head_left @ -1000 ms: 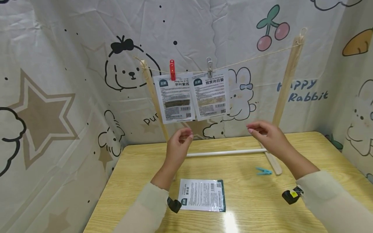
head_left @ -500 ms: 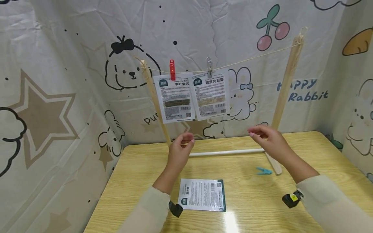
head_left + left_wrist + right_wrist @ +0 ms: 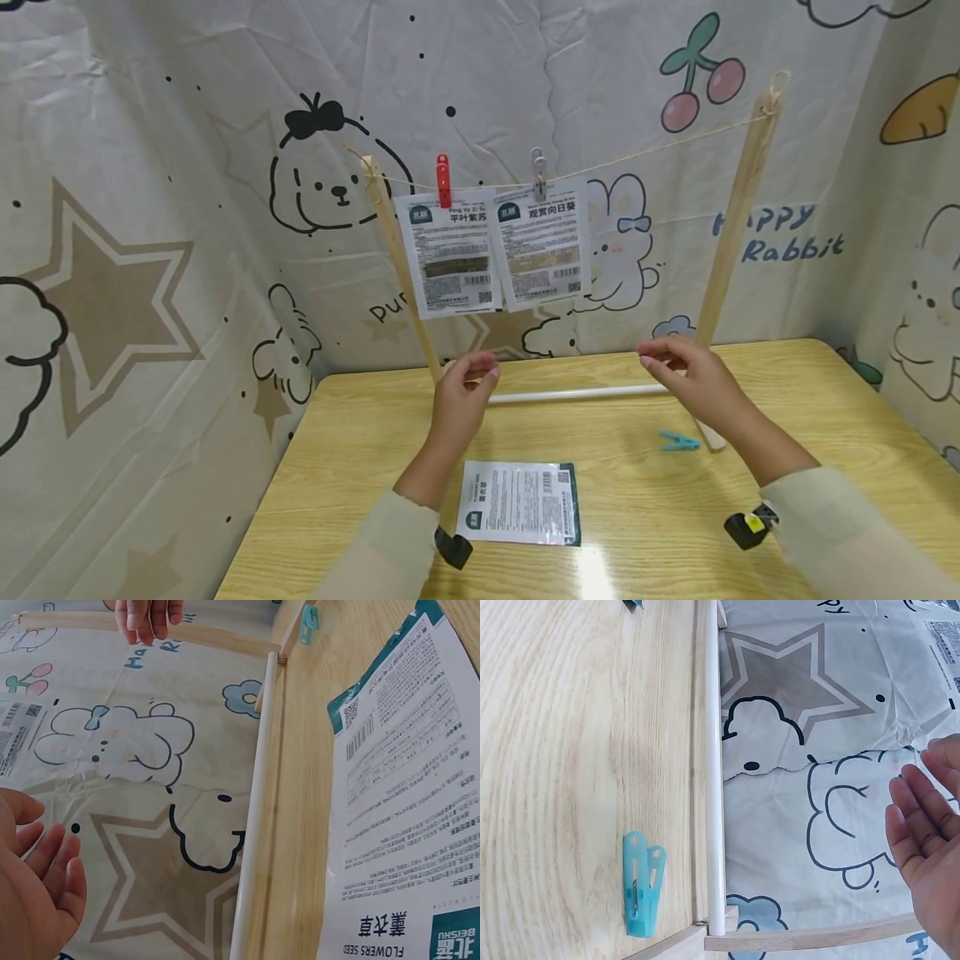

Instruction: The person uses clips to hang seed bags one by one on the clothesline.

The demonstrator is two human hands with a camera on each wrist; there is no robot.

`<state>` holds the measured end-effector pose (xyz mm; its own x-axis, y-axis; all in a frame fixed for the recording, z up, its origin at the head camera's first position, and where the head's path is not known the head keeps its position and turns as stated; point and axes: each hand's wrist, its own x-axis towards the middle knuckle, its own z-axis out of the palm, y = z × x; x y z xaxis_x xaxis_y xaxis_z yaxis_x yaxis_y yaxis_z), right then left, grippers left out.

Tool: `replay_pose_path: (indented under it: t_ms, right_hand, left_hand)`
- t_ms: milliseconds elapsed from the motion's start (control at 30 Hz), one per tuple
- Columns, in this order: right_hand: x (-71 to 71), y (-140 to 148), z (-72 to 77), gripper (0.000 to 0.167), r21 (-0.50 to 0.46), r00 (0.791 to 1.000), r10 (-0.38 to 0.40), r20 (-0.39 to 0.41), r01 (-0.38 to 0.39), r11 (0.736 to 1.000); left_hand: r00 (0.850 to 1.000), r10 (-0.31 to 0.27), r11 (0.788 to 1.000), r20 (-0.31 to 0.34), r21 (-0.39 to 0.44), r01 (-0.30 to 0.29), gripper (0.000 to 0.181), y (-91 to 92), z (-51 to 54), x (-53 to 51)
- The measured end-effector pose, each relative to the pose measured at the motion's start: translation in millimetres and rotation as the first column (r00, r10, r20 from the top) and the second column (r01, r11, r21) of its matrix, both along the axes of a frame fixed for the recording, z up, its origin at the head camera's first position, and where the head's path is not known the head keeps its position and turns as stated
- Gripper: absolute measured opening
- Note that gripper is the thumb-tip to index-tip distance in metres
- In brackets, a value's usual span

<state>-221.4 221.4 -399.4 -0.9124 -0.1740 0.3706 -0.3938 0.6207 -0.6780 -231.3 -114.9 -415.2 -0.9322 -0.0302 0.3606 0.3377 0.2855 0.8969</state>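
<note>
At the left, the left post slips behind the left hand, its lower part out of sight. That hand is in the air, fingers loosely curved, gripping nothing, and it masks the left end of the white rod. Above, the hung packets carry print too fine to read. The flat packet lies on the table beside the left wrist, cut off in the left wrist view. Over to the right hand, equally relaxed and bare, covering part of the right post.

The count: two hung packets, one flat; a red clip, a clear clip, a blue clip; two posts, one string.

And against a second ago, both hands sit slightly lower; packets and clips haven't budged!
</note>
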Motion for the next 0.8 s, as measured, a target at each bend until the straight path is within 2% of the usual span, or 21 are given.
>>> replay_pose_path:
  t_ms: [400, 800]
  right_hand:
    - [0.9, -1, -8.2, 0.025, -0.011, 1.000, 0.009, -0.017, -0.009, 1.000]
    - [5.2, 1, -18.2, 0.024, -0.018, 1.000, 0.001, -0.014, -0.001, 1.000]
  left_hand:
    - [1.000, 0.003, 0.999, 0.031, 0.046, -0.005, 0.021, -0.4, -2.9, 7.1]
    - [0.998, -0.015, 0.999, 0.059, 0.032, 0.013, 0.020, -1.9, -16.6, 9.8]
